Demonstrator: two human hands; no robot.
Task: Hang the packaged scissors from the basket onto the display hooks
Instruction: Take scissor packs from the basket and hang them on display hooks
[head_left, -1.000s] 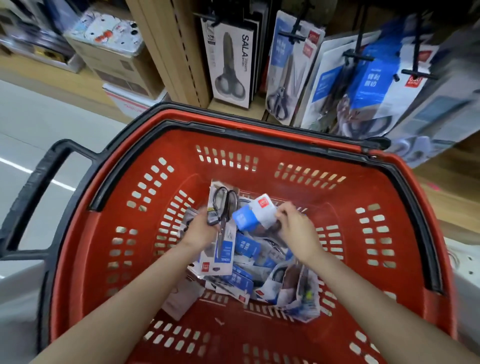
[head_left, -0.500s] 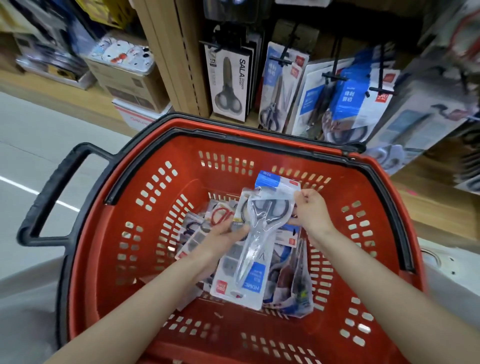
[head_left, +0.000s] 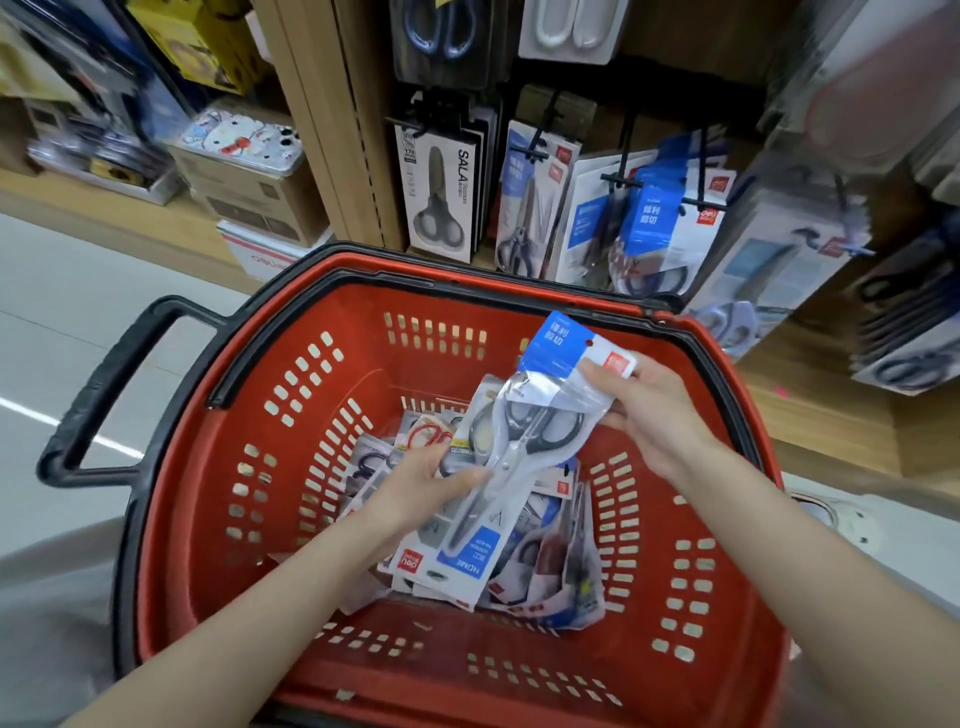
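over the basket, hands holding scissors pack

The red basket holds a pile of scissors packs on its bottom, toward the far side. Behind the basket stands a wooden wall with black hooks, and hanging packs fill them. Left of the basket is the gray floor with a white line. Behind the basket to the left, a low wooden shelf carries brown boxes.
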